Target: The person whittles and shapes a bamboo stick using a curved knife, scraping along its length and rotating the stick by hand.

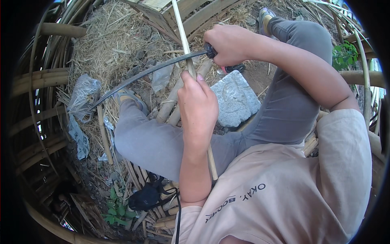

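My left hand (198, 101) is closed around a long, pale bamboo strip (181, 26). The strip runs away from me past the top of the picture, and its near end comes out below my wrist over my lap. In my right hand (232, 44), the fist grips the dark handle of a machete with a long, slightly curved blade (148, 72). The blade points to the left and crosses the strip just beyond my left fingers. At the crossing, blade and strip look to be touching; how deep the edge sits cannot be seen.
Between my legs lies a rough grey stone block (235, 99), near bamboo poles (168, 106). A slatted wooden crate (191, 16) stands ahead. Straw (101, 40), a clear plastic bag (84, 95) and a black pouch (146, 196) lie on the left, beside a bamboo wall (36, 81).
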A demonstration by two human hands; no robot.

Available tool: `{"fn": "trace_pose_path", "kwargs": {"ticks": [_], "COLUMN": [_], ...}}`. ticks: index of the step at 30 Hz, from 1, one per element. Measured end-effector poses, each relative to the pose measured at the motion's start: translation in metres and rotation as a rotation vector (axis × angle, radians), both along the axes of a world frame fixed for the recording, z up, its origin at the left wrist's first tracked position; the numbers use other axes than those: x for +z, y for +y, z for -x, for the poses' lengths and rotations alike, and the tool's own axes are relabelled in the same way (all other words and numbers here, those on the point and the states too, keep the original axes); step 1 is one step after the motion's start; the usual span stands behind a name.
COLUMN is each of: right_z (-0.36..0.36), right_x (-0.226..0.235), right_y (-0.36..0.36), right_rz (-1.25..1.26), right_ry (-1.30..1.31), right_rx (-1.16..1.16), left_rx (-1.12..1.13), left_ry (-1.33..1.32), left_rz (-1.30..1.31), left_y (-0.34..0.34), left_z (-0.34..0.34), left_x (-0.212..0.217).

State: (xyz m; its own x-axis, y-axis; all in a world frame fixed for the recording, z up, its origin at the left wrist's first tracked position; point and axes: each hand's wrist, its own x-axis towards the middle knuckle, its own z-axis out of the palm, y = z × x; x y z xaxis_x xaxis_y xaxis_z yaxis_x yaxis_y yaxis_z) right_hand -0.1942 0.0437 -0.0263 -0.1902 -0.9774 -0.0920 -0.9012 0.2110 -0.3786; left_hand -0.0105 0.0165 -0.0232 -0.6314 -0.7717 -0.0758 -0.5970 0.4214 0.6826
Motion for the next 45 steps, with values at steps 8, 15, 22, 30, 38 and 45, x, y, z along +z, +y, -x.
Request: {"fn": "trace_pose_path", "kwargs": {"ticks": [8,15,22,30,38,45], "right_z": [0.003,0.002,0.006,0.01,0.01,0.071], "right_x": [-0.011,-0.026,-0.031,-0.034,-0.031,-0.023], "right_y": [-0.01,-0.015,-0.018,-0.021,-0.022,-0.034], "right_rz": [0.083,0.101,0.125,0.164,0.182,0.072], "right_ry": [0.136,0.117,0.105,0.14,0.161,0.132], "right_rx": [-0.035,-0.069,-0.077,-0.086,-0.048,-0.252], "left_rx": [0.033,0.023,0.002,0.016,-0.001,0.002], "left_ry": [-0.083,-0.064,-0.036,-0.035,-0.026,0.008], "left_rz": [-0.014,0.051,0.052,0.025,0.054,-0.002], "left_y": [-0.002,-0.003,-0.004,-0.004,-0.007,-0.008], "left_z": [-0.002,-0.005,-0.007,-0.007,-0.011,-0.014], "left_x": [0.003,-0.001,0.001,0.002,0.001,0.003]}}
